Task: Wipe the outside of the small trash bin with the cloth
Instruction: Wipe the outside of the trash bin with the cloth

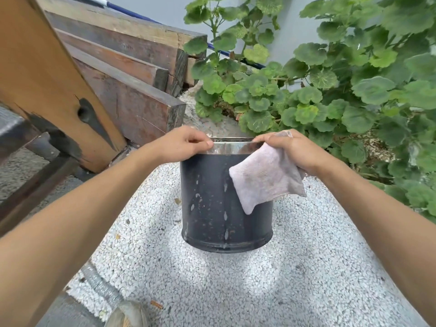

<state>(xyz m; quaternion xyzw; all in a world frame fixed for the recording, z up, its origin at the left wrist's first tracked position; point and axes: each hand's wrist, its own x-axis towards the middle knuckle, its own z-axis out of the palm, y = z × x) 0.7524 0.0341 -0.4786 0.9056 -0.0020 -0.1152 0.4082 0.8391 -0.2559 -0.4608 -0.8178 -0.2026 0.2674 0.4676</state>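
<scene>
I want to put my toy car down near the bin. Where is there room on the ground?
The white gravel in front of the bin is bare, between the two arms. Behind it is crowded: wooden beams on the left, the leafy plant on the right.

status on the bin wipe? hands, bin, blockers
Left hand pinching the bin's metal rim. Right hand gripping the cloth, draped on the bin's upper side. Bin upright on gravel, pale streaks showing. Nothing in the way.
</scene>
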